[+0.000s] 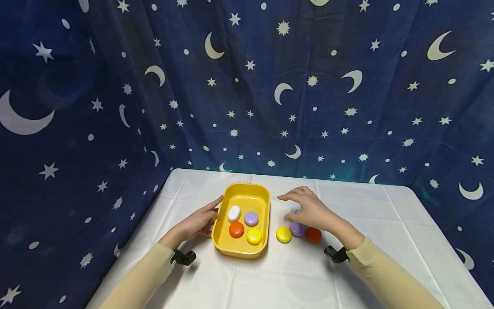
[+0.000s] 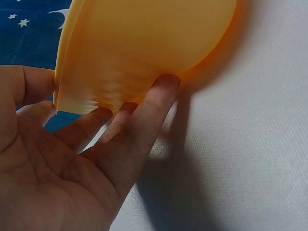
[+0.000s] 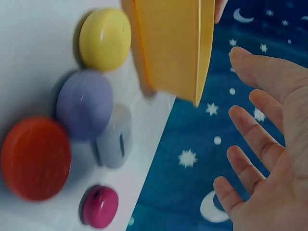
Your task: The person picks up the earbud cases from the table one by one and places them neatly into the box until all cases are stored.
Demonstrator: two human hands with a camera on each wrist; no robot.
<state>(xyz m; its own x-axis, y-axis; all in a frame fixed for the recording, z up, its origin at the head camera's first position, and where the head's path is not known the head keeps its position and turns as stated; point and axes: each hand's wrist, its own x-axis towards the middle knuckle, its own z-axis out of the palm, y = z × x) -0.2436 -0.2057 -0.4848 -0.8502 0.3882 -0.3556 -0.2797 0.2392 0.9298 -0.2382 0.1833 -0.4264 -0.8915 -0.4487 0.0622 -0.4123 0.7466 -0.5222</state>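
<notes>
A yellow rectangular tray (image 1: 247,253) stands on the table, with white (image 1: 233,213), lilac (image 1: 251,219), orange-red (image 1: 236,229) and yellow (image 1: 254,236) glossy rounded pieces inside. My left hand (image 1: 198,221) touches the tray's outer left wall; in the left wrist view its fingertips (image 2: 166,84) rest against that wall. Right of the tray, my right hand (image 1: 308,210) hovers with fingers spread and nothing held. Beneath it lie a yellow disc (image 1: 283,234), a purple disc (image 1: 297,229) and a red disc (image 1: 314,234). The right wrist view also reveals a grey oblong piece (image 3: 115,137) and a small magenta piece (image 3: 100,207).
White cloth (image 1: 270,283) covers the table. Behind and at the sides hangs a dark blue curtain (image 1: 262,107) with moons and stars. Each wrist carries a small black camera mount, left (image 1: 184,257) and right (image 1: 335,254).
</notes>
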